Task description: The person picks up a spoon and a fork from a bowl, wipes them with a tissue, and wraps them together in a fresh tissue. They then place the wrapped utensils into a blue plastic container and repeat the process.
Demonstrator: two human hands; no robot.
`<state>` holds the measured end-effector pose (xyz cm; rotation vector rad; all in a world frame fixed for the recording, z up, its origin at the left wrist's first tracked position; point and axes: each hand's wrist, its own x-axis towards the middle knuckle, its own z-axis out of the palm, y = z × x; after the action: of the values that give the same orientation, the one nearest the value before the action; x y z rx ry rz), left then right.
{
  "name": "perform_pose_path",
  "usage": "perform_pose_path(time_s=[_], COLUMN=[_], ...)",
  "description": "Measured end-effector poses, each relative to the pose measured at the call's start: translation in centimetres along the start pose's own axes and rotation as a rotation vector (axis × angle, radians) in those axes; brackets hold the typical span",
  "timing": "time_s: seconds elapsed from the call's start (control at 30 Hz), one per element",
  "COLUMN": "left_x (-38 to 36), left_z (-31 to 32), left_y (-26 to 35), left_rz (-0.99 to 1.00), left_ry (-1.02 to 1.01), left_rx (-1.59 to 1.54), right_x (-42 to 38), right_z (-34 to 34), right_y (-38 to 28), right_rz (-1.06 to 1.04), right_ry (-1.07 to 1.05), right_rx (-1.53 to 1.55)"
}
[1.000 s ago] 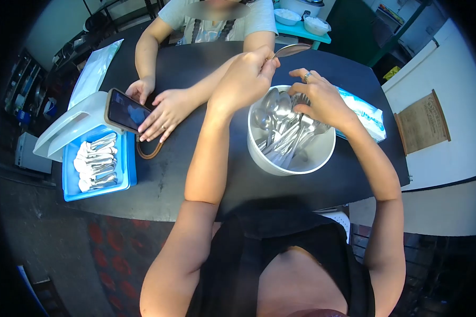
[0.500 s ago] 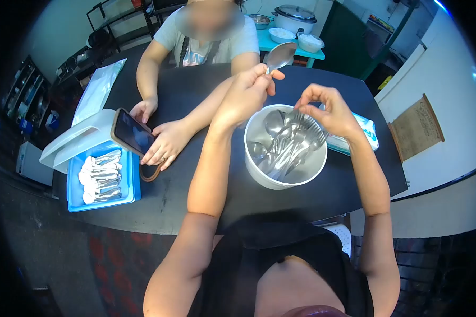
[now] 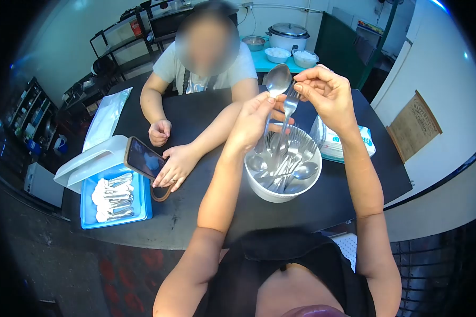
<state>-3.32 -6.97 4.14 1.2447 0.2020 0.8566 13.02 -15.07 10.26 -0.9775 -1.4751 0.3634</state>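
Observation:
My left hand is closed around a spoon, whose bowl points up. Beside it, my right hand pinches a fork at the tines, with its handle slanting down past my left fingers. Both utensils are held side by side above a white bucket. Inside the bucket lie several loose spoons and forks in a jumbled pile.
Left on the dark table, a blue container with its white lid tipped back holds wrapped cutlery sets. Across from me a person holds a phone. A tissue pack lies right of the bucket.
My right hand has risen out of the bucket with a fork and come up to the spoon. My left hand has turned the spoon more upright. The other person's one hand has left the phone.

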Motion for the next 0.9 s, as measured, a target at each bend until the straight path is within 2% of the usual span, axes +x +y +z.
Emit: perform_pose_path(time_s=[0.07, 0.13, 0.23, 0.3, 0.47, 0.53, 0.63, 0.77, 0.8, 0.87, 0.9], left_x=[-0.5, -0.3, -0.7, -0.6, -0.7, -0.8, -0.8, -0.8, -0.9, -0.8, -0.9], left_z=[0.7, 0.8, 1.3, 1.6, 1.7, 1.9, 1.8, 0.9, 0.8, 0.1, -0.1], left_y=[0.4, -0.1, 0.0, -0.5, -0.4, -0.4, -0.6, 0.2, 0.5, 0.2, 0.0], left_rz=[-0.072, -0.078, -0.047, -0.031, -0.048, -0.052, -0.031, -0.072, -0.08, -0.052, 0.034], left_ry=[-0.013, -0.033, -0.088, -0.029, -0.108, -0.13, -0.181, -0.183, -0.181, -0.174, -0.147], left_rx=[0.017, -0.034, 0.086, 0.063, 0.089, 0.147, 0.107, 0.16, 0.206, 0.259, 0.364], right_x=[0.0, 0.4, 0.7, 0.7, -0.1, 0.0, -0.2, -0.7, -0.9, -1.3, -1.5], right_z=[0.5, 0.7, 0.5, 0.6, 0.6, 0.1, -0.7, -0.9, -1.0, -1.1, -1.1], right_y=[-0.1, 0.2, 0.3, 0.9, 1.9, 2.8, 2.2, 2.1, 1.9, 1.5, 1.2], right_rz=[-0.008, -0.08, -0.135, -0.162, -0.126, -0.054, 0.026, -0.05, -0.086, -0.126, -0.13], right_ry=[0.026, 0.083, 0.101, 0.129, 0.198, 0.187, 0.145, 0.13, 0.117, 0.115, 0.095], right_rx=[0.026, -0.069, -0.19, -0.195, -0.053, 0.137, 0.186, 0.203, 0.111, 0.033, 0.02])
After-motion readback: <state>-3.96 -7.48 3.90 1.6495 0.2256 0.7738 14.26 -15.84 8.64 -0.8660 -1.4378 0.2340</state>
